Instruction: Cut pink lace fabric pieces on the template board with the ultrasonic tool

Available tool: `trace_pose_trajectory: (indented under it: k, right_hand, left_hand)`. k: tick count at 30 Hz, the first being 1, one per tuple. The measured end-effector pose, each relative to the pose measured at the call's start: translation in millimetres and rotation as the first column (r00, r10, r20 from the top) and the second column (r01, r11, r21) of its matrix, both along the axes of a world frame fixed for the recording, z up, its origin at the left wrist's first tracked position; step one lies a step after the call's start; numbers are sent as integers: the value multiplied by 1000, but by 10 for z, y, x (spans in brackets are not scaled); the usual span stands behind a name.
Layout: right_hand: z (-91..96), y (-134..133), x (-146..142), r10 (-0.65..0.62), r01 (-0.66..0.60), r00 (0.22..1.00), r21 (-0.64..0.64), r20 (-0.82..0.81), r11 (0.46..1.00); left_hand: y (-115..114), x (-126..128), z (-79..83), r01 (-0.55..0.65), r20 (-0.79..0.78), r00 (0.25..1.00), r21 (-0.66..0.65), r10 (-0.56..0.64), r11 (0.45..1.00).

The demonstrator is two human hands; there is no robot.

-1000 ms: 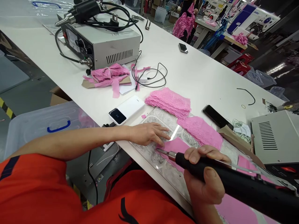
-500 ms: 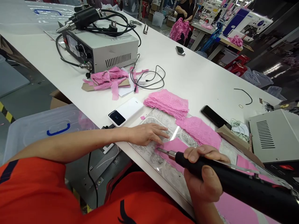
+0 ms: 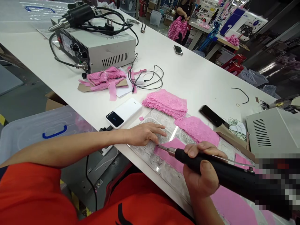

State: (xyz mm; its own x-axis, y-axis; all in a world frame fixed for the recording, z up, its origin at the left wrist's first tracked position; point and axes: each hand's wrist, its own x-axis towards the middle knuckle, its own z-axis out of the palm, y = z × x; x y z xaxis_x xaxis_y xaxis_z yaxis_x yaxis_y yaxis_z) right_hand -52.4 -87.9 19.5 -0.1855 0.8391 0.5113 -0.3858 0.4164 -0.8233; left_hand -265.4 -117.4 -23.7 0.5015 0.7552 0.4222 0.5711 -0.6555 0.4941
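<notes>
My right hand (image 3: 201,168) is wrapped round a black ultrasonic handpiece (image 3: 232,175) with a slim metal tip. The tip meets or hovers just over the left corner of a pink fabric piece (image 3: 172,156); I cannot tell if it touches. My left hand (image 3: 142,133) lies with fingers stretched out on the clear plastic sheet (image 3: 150,159), thumb near that same corner. Beyond the piece are a pink lace panel (image 3: 201,129) and a stack of pink lace pieces (image 3: 166,101). Another pink piece (image 3: 234,206) lies below the handpiece.
A white power bank (image 3: 124,112) sits left of the lace stack. A grey generator box (image 3: 112,47), carrying a second handpiece (image 3: 78,15), stands back left. A black phone (image 3: 213,116) and another grey box (image 3: 272,131) are at right. A person (image 3: 182,12) works behind.
The whole view has shifted slightly left. Both hands and the handpiece keep nearly the same place over the pink piece, with the tip close to the left thumb.
</notes>
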Motion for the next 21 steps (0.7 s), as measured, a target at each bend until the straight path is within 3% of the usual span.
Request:
trace_pose_trajectory:
  k: [7,11,16,21]
  right_hand:
    - [9,8,-7,-3,3,1000,-1,10,1000]
    - [95,141,118,-104,103,995,-40,-4,994]
    - [182,404,315,-278,277,960,-32,-44,960]
    - [85,516,298,-290,286,956,-83,-41,955]
  left_hand:
    - [-16,-4,9,-23,-42,999,-37,21,999]
    - [-19,49,29,-62,0,998,47,62,997]
    - [-23,291,77,-78,-116,989,128,93,989]
    - [-5,519,46,-88,-222,966,201,133,976]
